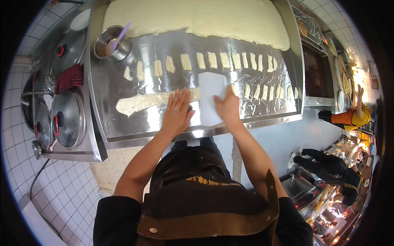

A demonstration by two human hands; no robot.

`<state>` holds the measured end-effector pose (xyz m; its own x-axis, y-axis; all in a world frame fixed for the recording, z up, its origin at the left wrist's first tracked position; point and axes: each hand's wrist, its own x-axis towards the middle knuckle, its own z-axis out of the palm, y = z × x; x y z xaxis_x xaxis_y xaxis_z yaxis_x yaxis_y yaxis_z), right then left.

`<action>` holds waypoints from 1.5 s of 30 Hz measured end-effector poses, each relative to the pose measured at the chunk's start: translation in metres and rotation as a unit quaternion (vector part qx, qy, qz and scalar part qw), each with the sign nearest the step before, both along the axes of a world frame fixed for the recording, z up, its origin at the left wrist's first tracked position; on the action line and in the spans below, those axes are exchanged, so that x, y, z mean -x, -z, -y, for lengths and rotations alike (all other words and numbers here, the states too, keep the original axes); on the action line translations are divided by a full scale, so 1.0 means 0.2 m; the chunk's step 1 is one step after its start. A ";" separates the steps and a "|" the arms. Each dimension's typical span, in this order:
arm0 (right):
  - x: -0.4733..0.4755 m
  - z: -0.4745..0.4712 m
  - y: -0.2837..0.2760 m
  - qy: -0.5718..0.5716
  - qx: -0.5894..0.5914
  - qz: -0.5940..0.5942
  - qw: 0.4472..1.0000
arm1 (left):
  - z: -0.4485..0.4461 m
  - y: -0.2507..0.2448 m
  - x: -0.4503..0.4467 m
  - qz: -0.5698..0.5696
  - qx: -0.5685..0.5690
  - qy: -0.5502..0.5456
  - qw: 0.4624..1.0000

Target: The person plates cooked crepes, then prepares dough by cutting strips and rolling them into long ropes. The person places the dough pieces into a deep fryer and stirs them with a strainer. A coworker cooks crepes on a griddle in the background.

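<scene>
A long strip of pale dough lies across the oiled steel worktop in front of me. My left hand rests flat on the strip with its fingers extended, gripping nothing. In my right hand is a broad, flat, pale dough cutter, which stands across the strip's right end and hides it. Short cut dough pieces form a row beyond the strip. Several more dough pieces lie in a second row to the right of the cutter.
A large dough sheet covers the worktop's far side. At the back left stands a steel pot with a purple-handled utensil. Raised metal edges border the worktop. Lidded pots and a tap are on the left. Other people are at the right.
</scene>
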<state>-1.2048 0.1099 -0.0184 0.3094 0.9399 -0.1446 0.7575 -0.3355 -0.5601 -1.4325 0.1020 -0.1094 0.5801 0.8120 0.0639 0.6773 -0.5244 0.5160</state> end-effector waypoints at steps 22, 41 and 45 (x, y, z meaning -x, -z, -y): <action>0.58 -0.05 0.10 -0.009 -0.090 -0.119 0.989 | 0.05 -0.01 0.65 -0.047 -0.096 -0.150 0.983; 0.99 -0.14 0.06 -0.120 -0.073 -0.122 0.982 | 0.04 -0.02 0.92 -0.131 -0.097 -0.204 0.965; 1.08 -0.18 0.04 -0.189 -0.022 -0.082 0.978 | 0.03 -0.01 0.97 -0.133 -0.035 -0.150 0.979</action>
<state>-1.4203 0.1455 -0.0259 -0.0865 0.9889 -0.1209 0.7215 -0.0215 -0.6921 -1.6271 0.0954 -0.1075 0.3194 0.9476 0.0040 0.9119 -0.3085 0.2706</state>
